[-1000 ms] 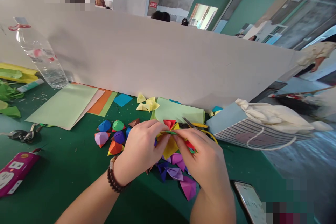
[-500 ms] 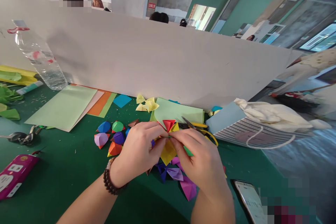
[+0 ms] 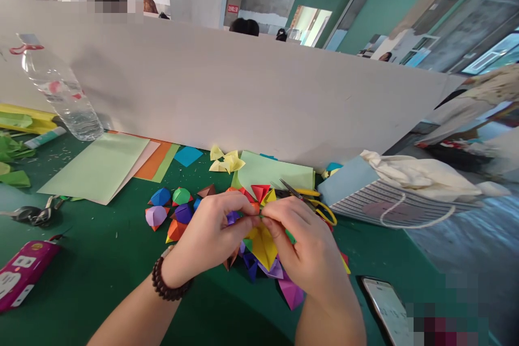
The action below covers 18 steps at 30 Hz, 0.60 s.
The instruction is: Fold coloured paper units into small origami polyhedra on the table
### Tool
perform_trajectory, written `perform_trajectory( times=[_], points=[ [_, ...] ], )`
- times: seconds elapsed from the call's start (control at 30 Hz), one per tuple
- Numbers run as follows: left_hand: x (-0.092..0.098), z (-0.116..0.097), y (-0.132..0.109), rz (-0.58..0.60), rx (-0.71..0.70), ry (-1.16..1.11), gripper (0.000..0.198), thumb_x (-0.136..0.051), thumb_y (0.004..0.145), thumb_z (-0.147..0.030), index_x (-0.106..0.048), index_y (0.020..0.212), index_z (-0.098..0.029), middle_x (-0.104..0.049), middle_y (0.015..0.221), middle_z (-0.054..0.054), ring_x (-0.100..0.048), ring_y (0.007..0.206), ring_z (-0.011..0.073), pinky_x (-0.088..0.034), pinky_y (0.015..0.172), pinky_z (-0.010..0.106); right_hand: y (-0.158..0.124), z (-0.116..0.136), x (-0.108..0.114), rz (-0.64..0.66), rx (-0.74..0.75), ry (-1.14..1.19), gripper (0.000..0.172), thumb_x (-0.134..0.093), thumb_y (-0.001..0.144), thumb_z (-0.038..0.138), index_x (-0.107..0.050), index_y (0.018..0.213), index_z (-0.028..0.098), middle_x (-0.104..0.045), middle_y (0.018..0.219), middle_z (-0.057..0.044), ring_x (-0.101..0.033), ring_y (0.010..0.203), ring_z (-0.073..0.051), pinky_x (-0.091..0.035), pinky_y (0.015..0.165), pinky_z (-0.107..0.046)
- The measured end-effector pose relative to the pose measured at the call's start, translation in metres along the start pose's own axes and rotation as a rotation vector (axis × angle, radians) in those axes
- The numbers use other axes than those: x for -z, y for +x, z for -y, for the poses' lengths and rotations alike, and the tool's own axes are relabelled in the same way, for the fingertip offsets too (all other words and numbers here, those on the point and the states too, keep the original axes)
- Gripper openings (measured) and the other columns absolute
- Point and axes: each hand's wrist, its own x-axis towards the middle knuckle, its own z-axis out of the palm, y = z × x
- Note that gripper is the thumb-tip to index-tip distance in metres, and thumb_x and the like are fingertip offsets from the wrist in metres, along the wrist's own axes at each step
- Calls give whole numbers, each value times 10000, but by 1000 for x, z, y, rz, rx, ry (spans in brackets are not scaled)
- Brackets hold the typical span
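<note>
While my left hand (image 3: 219,238) and right hand (image 3: 306,246) pinch yellow-and-green folded paper (image 3: 265,250), likely unfinished, multicoloured paper domes (image 3: 183,213) look done, nine o'clock; pale-green paper sheet (image 3: 279,170) lies flat, one o'clock.

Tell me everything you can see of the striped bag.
The bag lies on its side at the right of the green table, its mouth facing right. It looks like stiff paper: a finely striped long face with a dull pinkish patch, and a plain pale-blue panel towards the left. A white rope handle loops across the stripes. Cream cloth bulges from the mouth. The right hand is clear of it; scissors lie close by its left end, contact unclear.
</note>
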Motion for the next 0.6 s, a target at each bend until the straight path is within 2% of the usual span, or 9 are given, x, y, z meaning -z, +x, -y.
perform_trajectory(
  times=[0.07, 0.17, 0.27, 0.4, 0.6],
  points=[
    [-1, 1, 1, -20, -3, 37, 125, -565, 830, -105, -632, 755, -180, -654, 747, -18, -580, 712, 109, -448, 622, 206, -1, -2, -1, -3, -43, 13, 133, -471, 934, 152, -586, 933, 218, -660, 852, -39, -603, 803, -174, -499, 707, -309],
    [-4, 4, 3, -59, -6, 212, 131, -541, 812, -89, -614, 745, -175, -638, 734, -8, -575, 690, 122, -440, 613, 226, -2, -6, -5, 53, -115, -2, 135, -464, 946, 169, -588, 973, 216, -666, 894, -49, -613, 850, -186, -500, 720, -314],
    [-5, 7, 4, -40, -4, 353, 132, -533, 803, -89, -626, 787, -183, -654, 774, -2, -594, 699, 136, -448, 632, 245, -2, -8, -7, 96, -137, -22, 146, -460, 949, 161, -595, 966, 215, -664, 907, -48, -603, 869, -195, -489, 741, -327],
    [-1, 10, 5, 0, -28, 420, 131, -559, 806, -112, -647, 843, -202, -681, 826, -4, -629, 771, 158, -460, 667, 249, 1, -5, -6, 92, -127, -41, 148, -469, 950, 175, -613, 933, 209, -651, 871, -45, -582, 846, -194, -474, 762, -338],
    [6, 12, 8, 53, -139, 384, 142, -527, 815, -121, -579, 705, -195, -600, 687, -21, -558, 641, 124, -403, 547, 207, 5, -2, -2, 117, -70, 9, 156, -448, 952, 179, -591, 893, 198, -641, 864, -43, -552, 852, -177, -466, 764, -313]
  ],
)
